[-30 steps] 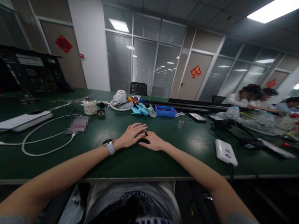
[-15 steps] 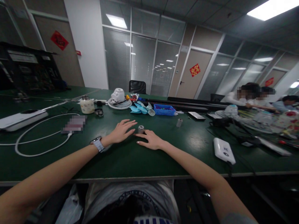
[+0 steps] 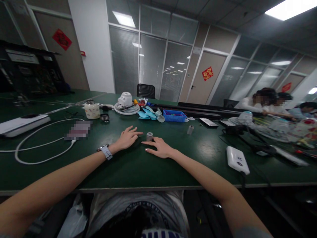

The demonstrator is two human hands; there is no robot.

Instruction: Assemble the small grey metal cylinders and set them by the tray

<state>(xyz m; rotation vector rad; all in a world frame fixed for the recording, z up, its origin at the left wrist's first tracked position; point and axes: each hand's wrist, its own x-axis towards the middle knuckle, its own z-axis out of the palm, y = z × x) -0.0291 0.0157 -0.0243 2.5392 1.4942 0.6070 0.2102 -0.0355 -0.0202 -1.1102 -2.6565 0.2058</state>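
Note:
A small grey metal cylinder point(image 3: 149, 136) with a hole in its top stands upright on the green table point(image 3: 138, 172), between my hands. My left hand point(image 3: 126, 138) is just left of it, palm down, fingers spread and holding nothing; its wrist wears a watch point(image 3: 106, 152). On the near right side of the cylinder, my right hand point(image 3: 159, 148) rests with fingers stretched out. Its fingertips are close to the cylinder's base; I cannot tell whether they touch it. A second, similar metal cylinder point(image 3: 190, 129) stands farther to the right.
Behind my hands lie light-blue fan blades point(image 3: 148, 113), a blue basket point(image 3: 174, 115) and a white fan part point(image 3: 125, 102). A jar point(image 3: 91, 110), phone point(image 3: 79, 129) and white cable lie left. At right are a white power bank point(image 3: 237, 160) and people at work.
My left hand has drawn back a little to the left, away from the metal cylinder. My right hand and both cylinders have stayed about where they were.

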